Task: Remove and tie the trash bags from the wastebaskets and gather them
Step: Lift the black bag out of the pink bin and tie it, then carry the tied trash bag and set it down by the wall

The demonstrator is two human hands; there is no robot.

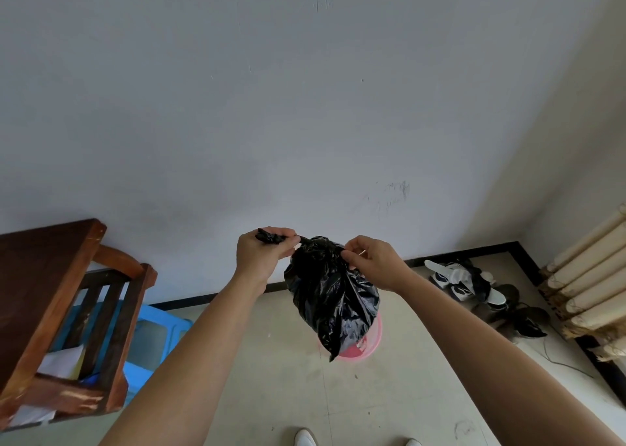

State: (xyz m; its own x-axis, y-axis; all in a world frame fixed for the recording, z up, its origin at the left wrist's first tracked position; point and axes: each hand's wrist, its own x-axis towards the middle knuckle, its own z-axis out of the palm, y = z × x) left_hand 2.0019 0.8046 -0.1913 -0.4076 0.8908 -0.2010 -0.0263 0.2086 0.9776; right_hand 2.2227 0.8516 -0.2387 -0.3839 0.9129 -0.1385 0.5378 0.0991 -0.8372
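Observation:
A black trash bag hangs in the air in front of me, above a pink wastebasket standing on the floor. My left hand grips a twisted end of the bag's top, pulled out to the left. My right hand pinches the other part of the bag's top on the right. The bag's body sags below both hands and hides most of the wastebasket.
A dark wooden desk and wooden chair stand at the left, with a blue plastic stool behind. Several shoes lie along the wall at the right, near a radiator. Tiled floor lies below.

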